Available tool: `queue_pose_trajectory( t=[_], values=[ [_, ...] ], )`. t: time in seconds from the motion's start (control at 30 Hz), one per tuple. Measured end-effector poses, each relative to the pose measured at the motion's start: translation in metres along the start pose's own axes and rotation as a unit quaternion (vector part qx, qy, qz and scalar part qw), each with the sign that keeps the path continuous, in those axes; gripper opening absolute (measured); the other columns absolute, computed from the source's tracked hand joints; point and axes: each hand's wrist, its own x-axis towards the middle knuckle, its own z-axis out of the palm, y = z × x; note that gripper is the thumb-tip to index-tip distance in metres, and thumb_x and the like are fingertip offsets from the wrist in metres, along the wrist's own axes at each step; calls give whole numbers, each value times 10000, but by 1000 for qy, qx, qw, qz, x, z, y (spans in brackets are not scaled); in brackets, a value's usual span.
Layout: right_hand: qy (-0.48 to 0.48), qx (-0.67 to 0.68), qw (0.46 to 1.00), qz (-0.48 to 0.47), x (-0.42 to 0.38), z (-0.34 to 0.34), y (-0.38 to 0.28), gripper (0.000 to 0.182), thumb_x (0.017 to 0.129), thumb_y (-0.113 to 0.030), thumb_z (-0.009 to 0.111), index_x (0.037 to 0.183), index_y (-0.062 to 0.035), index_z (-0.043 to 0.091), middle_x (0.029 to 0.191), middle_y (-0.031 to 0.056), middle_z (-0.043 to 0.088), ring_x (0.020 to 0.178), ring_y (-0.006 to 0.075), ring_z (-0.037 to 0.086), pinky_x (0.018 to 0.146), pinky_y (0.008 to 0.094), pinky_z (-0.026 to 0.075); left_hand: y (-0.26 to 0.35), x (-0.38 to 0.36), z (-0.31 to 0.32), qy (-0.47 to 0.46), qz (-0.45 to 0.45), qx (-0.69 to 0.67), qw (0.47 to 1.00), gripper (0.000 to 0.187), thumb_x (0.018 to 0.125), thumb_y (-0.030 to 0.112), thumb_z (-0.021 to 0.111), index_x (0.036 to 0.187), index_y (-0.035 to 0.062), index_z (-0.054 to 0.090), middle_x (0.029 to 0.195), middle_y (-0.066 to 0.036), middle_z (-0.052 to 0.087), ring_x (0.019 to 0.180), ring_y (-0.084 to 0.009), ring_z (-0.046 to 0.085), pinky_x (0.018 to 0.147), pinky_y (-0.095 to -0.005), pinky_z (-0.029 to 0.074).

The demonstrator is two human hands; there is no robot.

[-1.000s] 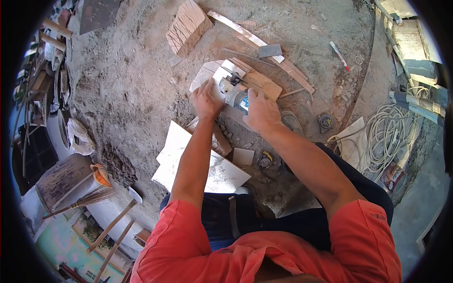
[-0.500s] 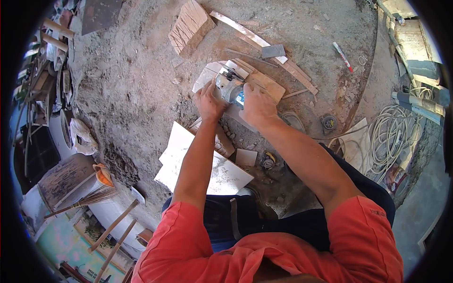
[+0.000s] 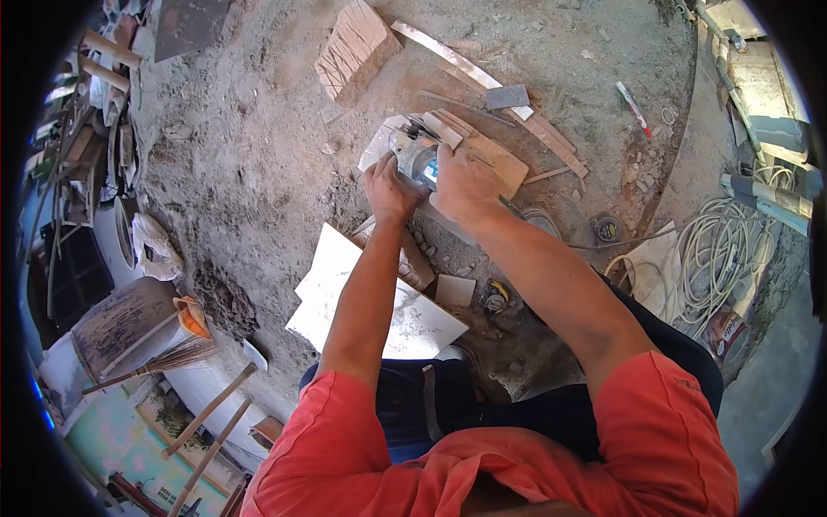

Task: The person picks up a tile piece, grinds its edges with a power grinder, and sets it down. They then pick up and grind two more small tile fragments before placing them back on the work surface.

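Both hands are on a handheld power cutter (image 3: 417, 158) with a silvery head and a blue-labelled body. My left hand (image 3: 393, 189) grips its left side near the head, fingers curled. From the other side, my right hand (image 3: 465, 184) wraps round the body, partly hiding it. The cutter rests over a pale tile piece (image 3: 373, 155) and beside a wooden board (image 3: 504, 164) on the ground. A narrow whitish strip (image 3: 444, 129) lies by the cutter's head. The cutting edge itself cannot be made out.
Large white tiles (image 3: 413, 323) lie near my legs, with a tape measure (image 3: 494, 297) beside them. A scored block (image 3: 353, 47), long strips (image 3: 448, 56), a grey block (image 3: 507, 96) and a marker (image 3: 633, 108) lie farther out. Coiled cable (image 3: 719, 246) sits right.
The whole scene shifts slightly right and down as the view moves. The hands and cutter sit a little differently over the tile piece; the grip of both hands stays.
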Motion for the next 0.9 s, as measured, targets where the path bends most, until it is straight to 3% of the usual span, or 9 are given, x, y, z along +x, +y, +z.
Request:
queue_pose_trajectory(
  t=[0.4, 0.47, 0.6, 0.67, 0.9],
  values=[
    [7, -16, 1000, -15, 20, 4, -7, 554, 843, -142, 730, 1319, -37, 466, 1262, 240, 604, 1126, 380, 665, 932, 434, 559, -7, 2, 7, -13, -5, -21, 1000, 670, 600, 269, 833, 1181, -21, 670, 1348, -161, 622, 1242, -381, 522, 1099, -433, 403],
    [-7, -6, 1000, -7, 24, 8, -5, 722, 790, -249, 815, 1367, -50, 430, 1275, 230, 593, 1176, 397, 623, 975, 469, 534, -8, 1, 7, -10, -6, -6, 1000, 689, 595, 266, 833, 1199, -19, 665, 1352, -150, 623, 1244, -381, 520, 1096, -434, 407],
    [1, -7, 1000, -4, 17, 6, -3, 721, 785, -242, 816, 1366, -53, 433, 1271, 230, 596, 1174, 398, 625, 968, 470, 539, -1, 0, 2, -2, -11, 3, 1000, 726, 578, 254, 847, 1226, -14, 658, 1349, -135, 626, 1250, -370, 518, 1097, -428, 414],
    [20, -14, 999, -23, 12, 5, -1, 585, 831, -152, 733, 1334, -27, 461, 1245, 249, 607, 1104, 380, 674, 921, 445, 559, 0, 0, 1, -3, -19, -7, 1000, 781, 547, 241, 870, 1255, -5, 647, 1341, -119, 632, 1255, -358, 517, 1102, -419, 416],
    [7, -16, 1000, -18, 9, 3, 0, 597, 835, -151, 725, 1355, -39, 454, 1249, 250, 607, 1107, 380, 672, 921, 450, 554, 2, 1, -1, -12, -23, -2, 1000, 840, 523, 237, 887, 1288, 6, 629, 1359, -113, 622, 1260, -343, 518, 1111, -405, 413]
  ],
)
